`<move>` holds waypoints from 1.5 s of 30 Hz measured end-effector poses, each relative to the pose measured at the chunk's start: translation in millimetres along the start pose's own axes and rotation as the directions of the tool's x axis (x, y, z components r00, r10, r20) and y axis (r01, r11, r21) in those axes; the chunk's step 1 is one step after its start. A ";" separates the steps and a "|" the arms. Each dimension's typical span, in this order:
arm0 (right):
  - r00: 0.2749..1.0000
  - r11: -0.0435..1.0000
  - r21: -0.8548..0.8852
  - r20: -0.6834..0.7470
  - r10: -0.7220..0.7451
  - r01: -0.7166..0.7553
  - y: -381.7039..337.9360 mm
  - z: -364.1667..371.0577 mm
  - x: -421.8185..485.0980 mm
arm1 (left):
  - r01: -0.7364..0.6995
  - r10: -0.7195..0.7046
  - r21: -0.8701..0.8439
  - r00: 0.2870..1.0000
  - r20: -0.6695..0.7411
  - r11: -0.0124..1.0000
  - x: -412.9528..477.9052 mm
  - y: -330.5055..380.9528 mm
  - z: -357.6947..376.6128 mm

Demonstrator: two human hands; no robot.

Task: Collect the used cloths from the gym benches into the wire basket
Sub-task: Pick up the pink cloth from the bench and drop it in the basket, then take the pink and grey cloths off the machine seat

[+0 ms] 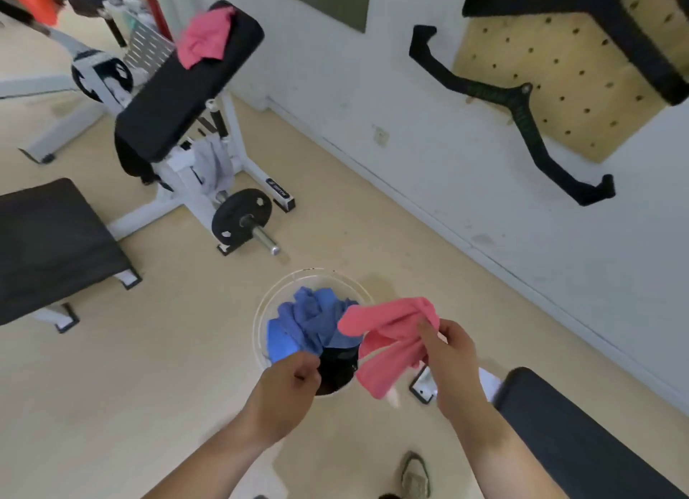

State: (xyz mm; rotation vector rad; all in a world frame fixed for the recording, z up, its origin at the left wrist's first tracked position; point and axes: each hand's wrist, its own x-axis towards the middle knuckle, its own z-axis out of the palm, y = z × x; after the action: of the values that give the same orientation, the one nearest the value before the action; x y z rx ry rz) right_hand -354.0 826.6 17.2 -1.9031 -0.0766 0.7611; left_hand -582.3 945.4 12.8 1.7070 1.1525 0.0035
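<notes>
Both hands grip cloths over the basket [261, 314]: right hand [453, 360] pinches a floppy, light pink cloth [387, 343], left hand [285, 381] clutches a blue cloth [313, 317]. Any fold works.

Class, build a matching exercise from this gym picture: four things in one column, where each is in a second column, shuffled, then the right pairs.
Things
1. blue cloths
2. pink cloth
3. second pink cloth
4. weight plate

Places
A. draped on the inclined bench pad
B. on the bar at the bench's foot
C. in the wire basket
D. held in the right hand

Pairs: 1-C, 2-D, 3-A, 4-B
</notes>
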 end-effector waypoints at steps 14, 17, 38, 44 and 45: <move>0.955 0.983 -0.180 0.283 0.088 -0.037 -53.8 159.6 4.3 | 0.079 -0.094 -0.145 0.990 -0.103 0.986 40.6 -36.6 -160.0; 0.919 0.956 -0.294 0.369 0.137 -0.024 -75.8 191.3 3.8 | 0.084 -0.106 -0.176 0.988 -0.115 0.981 50.2 -39.9 -189.1; 0.862 0.969 -0.188 0.505 -0.046 0.162 -305.1 657.5 22.6 | 0.087 -0.150 -0.201 0.935 -0.321 0.976 259.7 -125.1 -584.9; 0.903 0.974 -0.106 0.406 -0.144 0.202 -391.6 703.1 100.3 | 0.026 -0.068 -0.185 0.971 -0.229 0.982 386.2 -73.5 -659.8; 0.903 0.973 -0.094 0.398 -0.159 0.213 -405.3 710.3 118.7 | 0.007 -0.047 -0.184 0.975 -0.216 0.983 408.9 -60.5 -668.0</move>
State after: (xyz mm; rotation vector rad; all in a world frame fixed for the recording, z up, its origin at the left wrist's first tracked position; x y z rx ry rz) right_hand -527.7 1628.2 117.9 -1.8121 -0.5646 1.0126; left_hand -734.1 1713.2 81.0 1.5557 1.2962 0.2790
